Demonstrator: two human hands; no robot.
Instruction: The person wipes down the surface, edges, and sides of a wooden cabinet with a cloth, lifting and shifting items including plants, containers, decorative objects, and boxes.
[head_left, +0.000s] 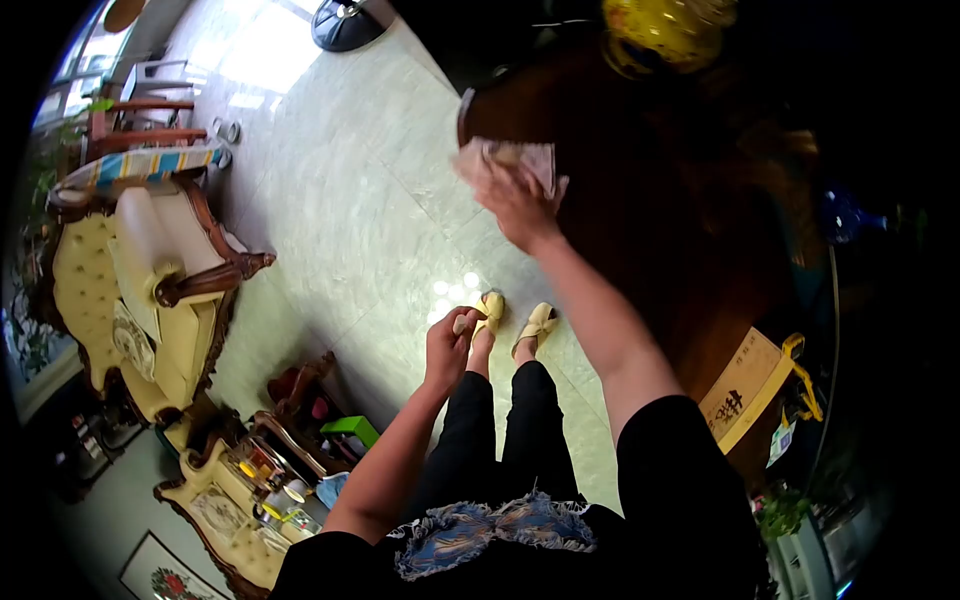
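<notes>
My right hand (517,203) reaches forward and presses a pale pink cloth (538,158) onto the rounded corner of a dark wooden cabinet top (620,200). The fingers lie over the cloth, and part of it hangs past the edge. Lower and to the left, my left hand (450,343) hangs in the air over the floor. Its fingers are curled together, with a small pale spot near the thumb. Whether anything is held there, I cannot make out.
On the dark top stand a yellow glass vessel (665,35), a blue glass piece (845,215) and a tan box with black writing (745,385). Carved, tufted armchairs (85,270) and a cluttered small table (265,450) are to the left. A black round base (345,28) stands ahead.
</notes>
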